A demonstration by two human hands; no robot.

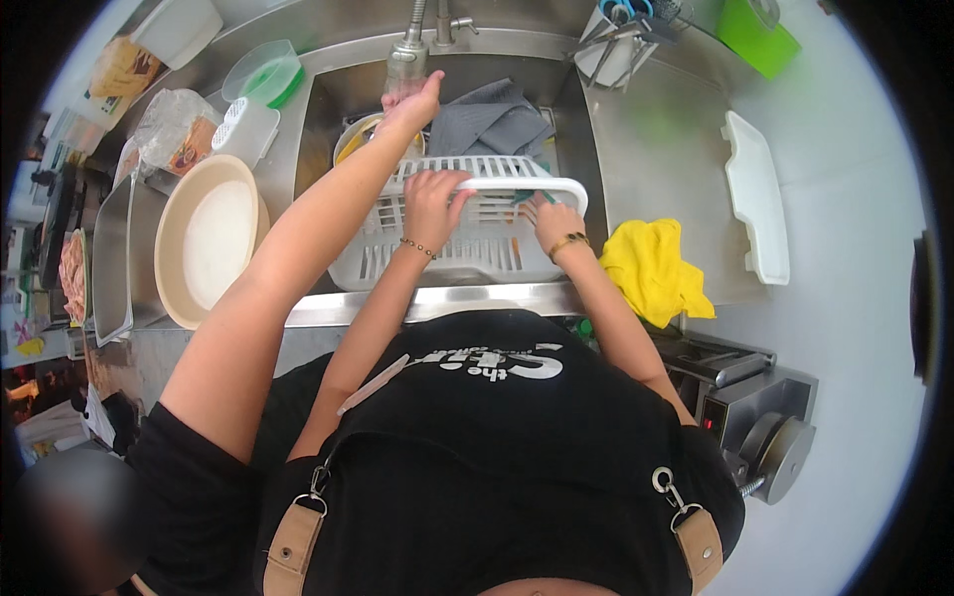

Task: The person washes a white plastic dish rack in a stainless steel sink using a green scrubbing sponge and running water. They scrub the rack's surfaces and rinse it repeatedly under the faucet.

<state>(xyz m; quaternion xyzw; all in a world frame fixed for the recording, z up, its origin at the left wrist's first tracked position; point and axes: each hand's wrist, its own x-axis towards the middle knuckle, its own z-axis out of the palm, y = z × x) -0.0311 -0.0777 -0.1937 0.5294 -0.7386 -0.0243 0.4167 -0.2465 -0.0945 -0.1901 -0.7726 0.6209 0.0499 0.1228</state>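
Note:
A white plastic slatted basket (455,268) is tipped up in the steel sink (589,134), its rim toward the far side. My left hand (436,200) grips that rim near its middle. Close to the rim's right corner, my right hand (557,222) holds a green scouring pad (525,196) against the slats; the fingers partly hide the pad. Behind the basket lie a folded grey cloth (492,123) and a round container (349,138) with yellow things in it. A co-worker's hand (414,108) reaches in from the left, under the faucet head (408,63).
On the left counter stand a beige oval tub (168,261), a clear green-based container (264,74) and a plastic bag (175,127). A yellow cloth (656,268), a white tray (756,194) and a utensil holder (611,56) are to the right. The co-worker's arm (298,246) crosses my left side.

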